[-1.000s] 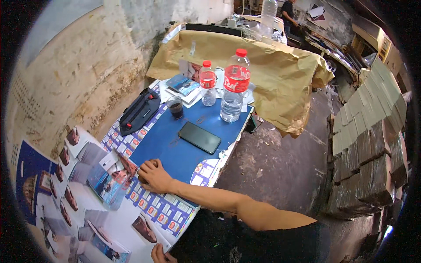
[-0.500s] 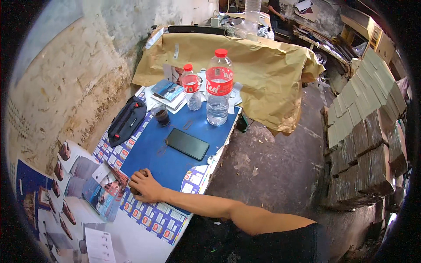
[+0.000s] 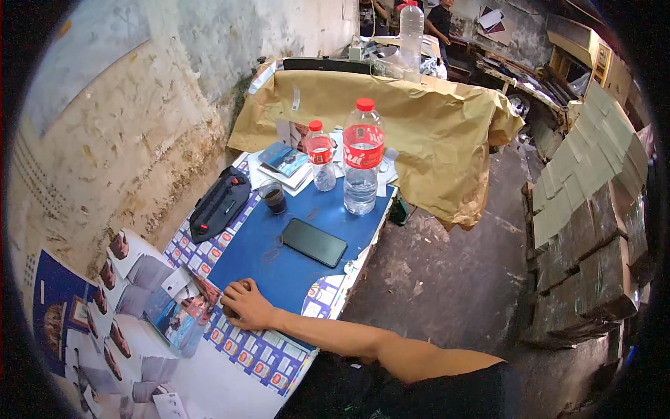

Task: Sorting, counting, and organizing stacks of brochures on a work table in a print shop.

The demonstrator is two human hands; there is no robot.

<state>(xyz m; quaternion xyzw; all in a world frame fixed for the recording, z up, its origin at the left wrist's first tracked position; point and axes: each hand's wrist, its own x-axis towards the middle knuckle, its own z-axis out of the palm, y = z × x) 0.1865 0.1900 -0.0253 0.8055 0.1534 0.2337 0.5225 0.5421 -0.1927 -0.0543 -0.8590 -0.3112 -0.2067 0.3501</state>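
My right hand (image 3: 248, 305) rests at the near left edge of a blue board (image 3: 241, 251) on the table, its fingers curled down. Something dark seems to be under the fingertips, but I cannot make it out. Just left of the fingers lies a stack of glossy printed booklets (image 3: 174, 318). Beyond the hand, a dark phone (image 3: 314, 242) lies flat on the board. A glass of dark drink (image 3: 273, 197), a small red-capped water bottle (image 3: 322, 157) and a larger one (image 3: 362, 157) stand farther back. My left hand is out of view.
A black pouch (image 3: 220, 204) lies along the wall side. Behind the bottles, brown paper (image 3: 433, 133) drapes over something bulky. Stacked wrapped bundles (image 3: 586, 279) stand on the right. Two people (image 3: 441, 19) are in the far background. Printed sheets (image 3: 118, 335) spread at the left.
The whole view has shifted, so the table and its things sit lower and farther right. My right hand stays curled at the same spot beside the booklets. A second person shows at the back.
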